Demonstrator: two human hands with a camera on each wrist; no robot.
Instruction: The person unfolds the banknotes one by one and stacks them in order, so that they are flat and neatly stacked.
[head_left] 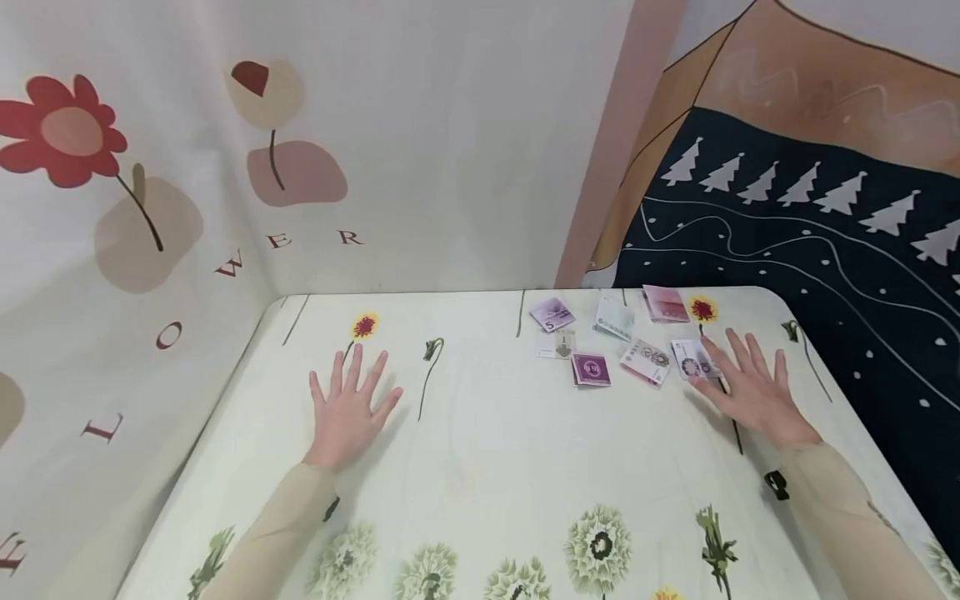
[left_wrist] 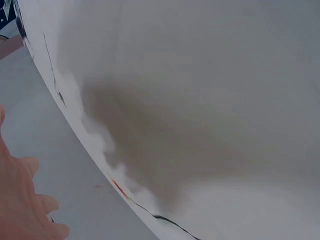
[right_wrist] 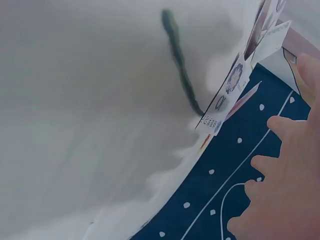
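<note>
My left hand (head_left: 347,421) hovers over the left part of the table with its fingers spread straight, holding nothing. In the left wrist view that hand (left_wrist: 25,200) shows at the lower left, its shadow on the cloth. The right hand (head_left: 757,396), also spread and holding nothing, is above the table's right side. Nearest to it lies a folded pale-purple banknote (head_left: 692,358). Further left are another folded note (head_left: 647,362), a dark purple note (head_left: 591,370), a violet note (head_left: 552,314), a small pale note (head_left: 556,344), a greenish note (head_left: 614,318) and a pink note (head_left: 665,304).
A white tablecloth (head_left: 487,450) printed with flowers and stems covers the table. Behind it hangs a pale curtain (head_left: 450,150) with flower prints and letters. At the right is a dark blue cloth (head_left: 862,275) with white trees.
</note>
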